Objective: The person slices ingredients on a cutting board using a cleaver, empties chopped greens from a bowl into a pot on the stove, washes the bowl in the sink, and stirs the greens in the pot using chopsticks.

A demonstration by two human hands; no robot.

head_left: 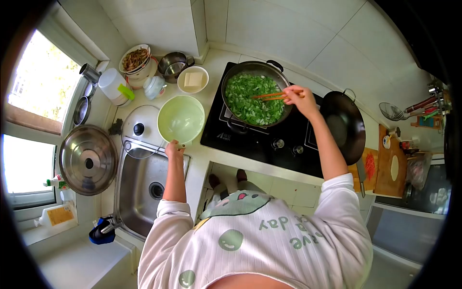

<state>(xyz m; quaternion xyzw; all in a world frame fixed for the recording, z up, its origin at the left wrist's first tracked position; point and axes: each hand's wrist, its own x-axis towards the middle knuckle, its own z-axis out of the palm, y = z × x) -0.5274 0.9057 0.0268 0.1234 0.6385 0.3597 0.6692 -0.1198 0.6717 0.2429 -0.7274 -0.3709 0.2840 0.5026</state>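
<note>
My right hand (301, 100) is closed around a pair of wooden chopsticks (272, 97), their tips in the chopped greens (248, 94). The greens fill a dark two-handled pot (286, 114) on the left side of the black stove (216, 136). With my left hand (174, 147) I grip the near rim of a pale green bowl (181, 118), which has nothing in it. The bowl is left of the stove, near the sink, partly over a glass lid (132, 118) with a black knob. A small bowl (203, 86) holding a pale block (193, 79) stands behind it.
A wok (342, 123) sits on the stove's right side. The steel sink (137, 192) lies front left, with a large metal lid (89, 159) beside it. Far right are cutting boards (389, 168) and a knife (361, 178). A steel pot (173, 66) stands at the back.
</note>
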